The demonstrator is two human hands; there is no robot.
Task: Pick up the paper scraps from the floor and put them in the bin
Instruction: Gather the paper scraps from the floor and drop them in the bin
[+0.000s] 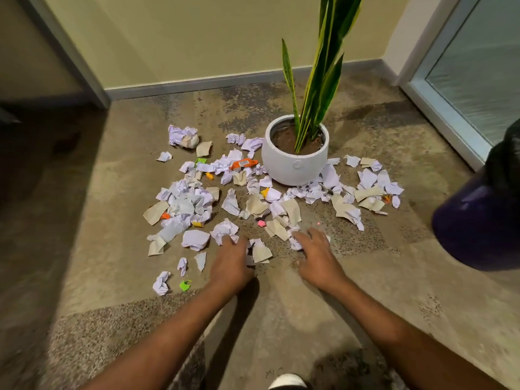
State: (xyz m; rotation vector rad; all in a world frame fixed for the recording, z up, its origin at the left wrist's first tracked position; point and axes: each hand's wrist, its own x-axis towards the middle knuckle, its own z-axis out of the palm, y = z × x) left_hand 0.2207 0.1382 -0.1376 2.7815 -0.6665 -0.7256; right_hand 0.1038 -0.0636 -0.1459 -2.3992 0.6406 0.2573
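Reaching forward and down with both bare forearms, nearly parallel, palms turned to the floor (pixel 281 311). Setting the left hand (pixel 230 263) at the near edge of the litter, with fingers bent down onto a crumpled white scrap (pixel 225 230); cannot tell through the blur whether gripping or merely touching. Spreading the right hand (pixel 318 257) loosely, fingers apart and fairly straight, fingertips resting on a small white scrap (pixel 295 244), pinching nothing. Leaving a beige scrap (pixel 261 252) lying between the two hands.

Facing the rest of the paper scraps (pixel 194 204), mostly white and beige with bits of orange, yellow, pink and green, strewn in a wide fan ahead of the hands and packed up against the left, near and right sides of a white round plant pot (pixel 294 167). Noting an orange wrapper (pixel 243 163) just left of the pot, and long green leaves (pixel 323 68) rising upright from the soil. Finding a few stray pieces, among them a bright green scrap (pixel 185 285), to the left of the left wrist.

Showing the bin (pixel 475 220), dark purple with a black liner (pixel 506 153), at the right edge of the view, well apart from the right hand and off the scatter. Hemmed by a wall with grey skirting (pixel 197 85) beyond the pot and a glass door (pixel 478 80) at far right, with bare floor under the forearms and between right hand and bin. Catching a white shoe toe (pixel 287 381) at bottom edge.
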